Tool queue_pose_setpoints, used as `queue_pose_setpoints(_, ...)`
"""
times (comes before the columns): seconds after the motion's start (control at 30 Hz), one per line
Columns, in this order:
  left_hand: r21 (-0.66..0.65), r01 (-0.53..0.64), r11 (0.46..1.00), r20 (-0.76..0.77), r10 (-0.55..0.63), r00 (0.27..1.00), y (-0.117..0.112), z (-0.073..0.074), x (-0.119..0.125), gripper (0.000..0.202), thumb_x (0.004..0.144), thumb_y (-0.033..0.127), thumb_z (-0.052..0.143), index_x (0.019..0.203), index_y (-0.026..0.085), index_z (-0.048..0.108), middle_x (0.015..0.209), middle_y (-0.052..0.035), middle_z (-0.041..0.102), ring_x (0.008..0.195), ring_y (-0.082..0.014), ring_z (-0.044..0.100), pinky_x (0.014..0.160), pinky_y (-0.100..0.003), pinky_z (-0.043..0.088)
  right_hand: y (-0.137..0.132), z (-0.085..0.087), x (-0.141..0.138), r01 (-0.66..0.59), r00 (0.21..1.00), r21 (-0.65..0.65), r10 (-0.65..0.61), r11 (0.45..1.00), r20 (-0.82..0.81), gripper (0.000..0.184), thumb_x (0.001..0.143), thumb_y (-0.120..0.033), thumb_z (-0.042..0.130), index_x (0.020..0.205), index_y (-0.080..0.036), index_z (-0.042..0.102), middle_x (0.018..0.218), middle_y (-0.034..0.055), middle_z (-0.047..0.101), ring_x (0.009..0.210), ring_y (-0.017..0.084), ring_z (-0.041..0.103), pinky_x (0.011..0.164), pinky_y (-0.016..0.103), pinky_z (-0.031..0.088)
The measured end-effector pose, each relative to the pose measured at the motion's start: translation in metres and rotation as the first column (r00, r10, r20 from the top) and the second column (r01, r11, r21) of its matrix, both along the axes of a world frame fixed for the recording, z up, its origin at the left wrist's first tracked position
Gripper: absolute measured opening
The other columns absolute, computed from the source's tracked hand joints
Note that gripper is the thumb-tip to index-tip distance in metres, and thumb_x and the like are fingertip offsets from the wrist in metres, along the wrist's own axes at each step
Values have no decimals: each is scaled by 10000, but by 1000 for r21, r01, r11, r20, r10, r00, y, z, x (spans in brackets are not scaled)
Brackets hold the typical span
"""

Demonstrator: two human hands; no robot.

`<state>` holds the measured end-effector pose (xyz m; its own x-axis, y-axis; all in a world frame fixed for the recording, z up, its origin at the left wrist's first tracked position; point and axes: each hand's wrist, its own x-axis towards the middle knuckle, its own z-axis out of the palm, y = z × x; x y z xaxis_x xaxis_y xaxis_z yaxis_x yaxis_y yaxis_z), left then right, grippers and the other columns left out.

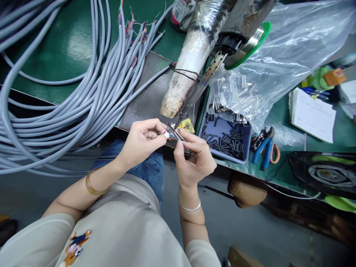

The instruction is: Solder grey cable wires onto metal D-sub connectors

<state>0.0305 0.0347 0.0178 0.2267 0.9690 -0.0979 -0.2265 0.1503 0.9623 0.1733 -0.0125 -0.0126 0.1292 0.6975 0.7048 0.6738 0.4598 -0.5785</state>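
Note:
My left hand (144, 140) is closed in a pinch on thin coloured wires (170, 136), with red and blue strands showing. My right hand (195, 156) grips a small multi-pin connector (175, 132) between thumb and fingers. The wires meet the connector's pin side; whether they are joined to it I cannot tell. Just above the connector points the dark tip of a soldering iron (191, 100), mounted beside a white plastic-wrapped tube (180, 70). A crumpled yellow piece (187, 125) lies behind my right fingertips.
Many grey cables (94, 96) with stripped ends cover the left side. To the right stand a blue tray (247, 152) of short black tubes, a plastic bag (294, 48) with connectors, cutters (266, 148), a notepad (311, 113) and a black fan (328, 174). A green-rimmed spool (263, 40) hangs above.

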Motion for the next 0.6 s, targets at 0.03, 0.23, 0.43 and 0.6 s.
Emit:
queue_pose_setpoints(0.03,1,-6,1000,-3,6,1000,0,0,0,158,701,177,734,635,143,595,709,-7,661,428,-11,427,365,-149,323,1,0,0,-2,1000,0,2,1000,0,151,880,-104,695,925,-235,637,1042,35,801,942,194,789,806,338,658)
queue_pose_setpoints(0.23,2,-8,1000,-11,8,1000,0,0,0,167,708,188,727,630,148,585,698,0,646,413,-8,421,362,-152,314,3,1,0,-13,999,10,13,1000,-45,169,866,-81,699,922,-229,641,1050,34,800,951,183,785,823,328,651)
queue_pose_setpoints(0.43,-9,-9,1000,-7,9,1000,0,-3,-1,178,716,206,742,644,152,587,668,5,628,396,-12,414,354,-159,300,2,0,1,-19,998,-17,18,1000,-63,144,875,-104,694,913,-231,637,1048,34,798,945,196,788,814,350,658)
queue_pose_setpoints(0.6,32,-30,999,-10,30,999,-1,1,1,148,703,155,720,633,147,590,716,-1,658,432,-10,429,369,-147,320,5,1,-1,-13,999,29,14,999,-29,170,866,-91,701,935,-236,645,1059,36,800,947,201,789,816,352,660)
